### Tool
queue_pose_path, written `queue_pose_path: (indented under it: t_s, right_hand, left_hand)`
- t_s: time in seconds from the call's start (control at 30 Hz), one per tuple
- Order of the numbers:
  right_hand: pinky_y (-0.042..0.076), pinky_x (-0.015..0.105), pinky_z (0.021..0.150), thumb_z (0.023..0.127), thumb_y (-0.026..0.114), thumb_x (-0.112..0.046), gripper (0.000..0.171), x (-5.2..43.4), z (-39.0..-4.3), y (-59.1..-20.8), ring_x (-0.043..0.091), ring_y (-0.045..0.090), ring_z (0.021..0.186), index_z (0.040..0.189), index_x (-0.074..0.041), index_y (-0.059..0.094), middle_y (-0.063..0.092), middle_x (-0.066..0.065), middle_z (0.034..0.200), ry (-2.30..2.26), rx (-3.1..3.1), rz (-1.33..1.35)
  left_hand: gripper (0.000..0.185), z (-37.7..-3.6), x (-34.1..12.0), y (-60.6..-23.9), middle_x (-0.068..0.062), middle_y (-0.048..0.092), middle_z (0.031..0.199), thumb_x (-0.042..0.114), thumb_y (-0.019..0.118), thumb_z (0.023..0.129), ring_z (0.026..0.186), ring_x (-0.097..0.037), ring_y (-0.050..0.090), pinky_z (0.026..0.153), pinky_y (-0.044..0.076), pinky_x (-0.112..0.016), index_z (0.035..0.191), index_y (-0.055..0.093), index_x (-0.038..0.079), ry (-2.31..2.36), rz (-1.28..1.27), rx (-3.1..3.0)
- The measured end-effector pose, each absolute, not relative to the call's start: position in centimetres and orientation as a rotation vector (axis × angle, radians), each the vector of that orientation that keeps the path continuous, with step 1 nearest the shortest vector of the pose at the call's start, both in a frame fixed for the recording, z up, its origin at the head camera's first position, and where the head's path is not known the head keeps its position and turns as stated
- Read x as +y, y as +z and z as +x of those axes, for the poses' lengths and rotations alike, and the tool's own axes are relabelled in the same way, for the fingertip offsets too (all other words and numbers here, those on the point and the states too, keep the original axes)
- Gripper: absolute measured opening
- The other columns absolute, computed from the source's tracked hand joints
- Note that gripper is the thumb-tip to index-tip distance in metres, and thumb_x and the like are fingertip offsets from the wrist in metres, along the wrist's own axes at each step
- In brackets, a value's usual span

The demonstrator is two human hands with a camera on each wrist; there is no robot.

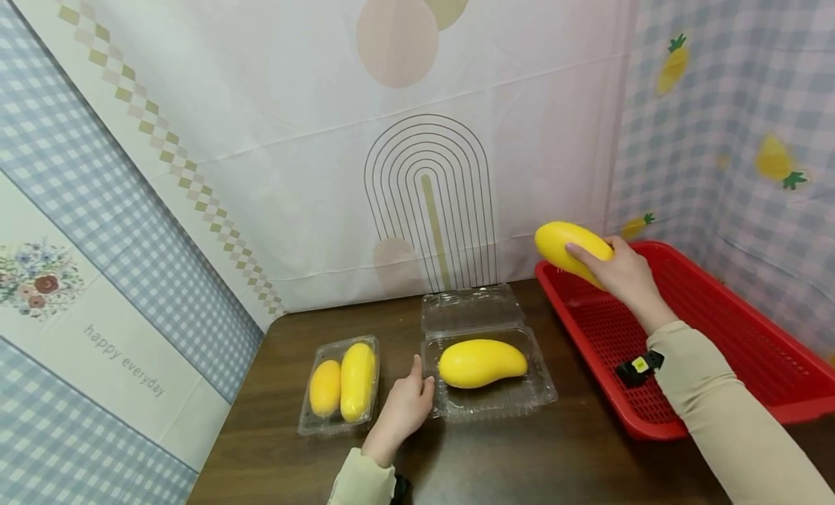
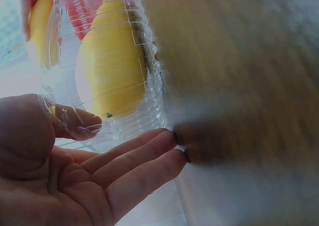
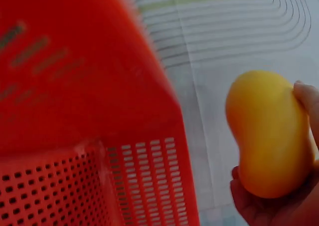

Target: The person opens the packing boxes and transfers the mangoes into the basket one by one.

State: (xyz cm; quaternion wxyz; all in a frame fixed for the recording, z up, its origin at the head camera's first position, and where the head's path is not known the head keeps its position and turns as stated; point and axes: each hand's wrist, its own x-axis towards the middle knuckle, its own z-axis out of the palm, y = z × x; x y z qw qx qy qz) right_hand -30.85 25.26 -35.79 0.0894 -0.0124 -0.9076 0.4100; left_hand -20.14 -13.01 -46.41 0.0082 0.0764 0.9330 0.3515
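My right hand (image 1: 622,273) grips a yellow mango (image 1: 567,248) above the far left end of the red basket (image 1: 593,378). The right wrist view shows that mango (image 3: 269,136) held between thumb and fingers, beside the basket's wall. An opened clear plastic clamshell box (image 1: 457,407) lies on the table, its lid folded back, with a larger yellow mango (image 1: 481,363) in its base. At the box's left edge is my left hand (image 1: 406,407), fingers straight. In the left wrist view its thumb (image 2: 79,123) touches the box's edge, partly seen through the plastic.
Left of my left hand stands another clear plastic box (image 1: 306,418), holding an orange-yellow mango (image 1: 325,389) and a long yellow one (image 1: 358,382). The brown table (image 1: 261,440) meets a white patterned cloth (image 1: 313,201) at the back. Checked cloth (image 1: 750,77) hangs behind the basket.
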Motion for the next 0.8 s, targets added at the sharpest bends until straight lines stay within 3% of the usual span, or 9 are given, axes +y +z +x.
queue_pose_path:
  t_s: [0.37, 0.6, 0.8]
  right_hand:
    - [0.041, 0.037, 0.066, 0.091, 0.043, -0.077, 0.096, 27.7, -31.4, -37.5, 0.032, 0.051, 0.081, 0.124, 0.013, 0.044, 0.049, 0.018, 0.091, 1.033, -2.945, -0.046]
    - [0.046, 0.044, 0.073, 0.090, 0.044, -0.078, 0.105, 27.7, -31.5, -38.4, 0.036, 0.052, 0.088, 0.132, 0.018, 0.041, 0.054, 0.028, 0.109, 0.950, -3.103, -0.020]
    - [0.047, 0.049, 0.080, 0.092, 0.045, -0.075, 0.102, 27.3, -31.0, -38.4, 0.038, 0.052, 0.093, 0.133, 0.019, 0.040, 0.054, 0.030, 0.112, 0.959, -3.211, -0.034]
  left_hand:
    - [0.061, -20.3, -12.9, -46.5, 0.004, 0.040, 0.054, 0.018, 0.048, 0.106, 0.044, -0.010, 0.033, 0.045, 0.033, -0.027, 0.151, 0.025, -0.017, 1.055, 0.250, 2.965]
    - [0.062, -20.2, -12.8, -46.5, 0.004, 0.038, 0.054, 0.019, 0.048, 0.106, 0.044, -0.011, 0.033, 0.045, 0.033, -0.028, 0.151, 0.026, -0.016, 1.051, 0.243, 2.967]
    - [0.062, -20.2, -12.9, -46.5, 0.004, 0.039, 0.054, 0.020, 0.048, 0.106, 0.044, -0.011, 0.033, 0.045, 0.033, -0.027, 0.152, 0.024, -0.015, 1.072, 0.241, 2.939]
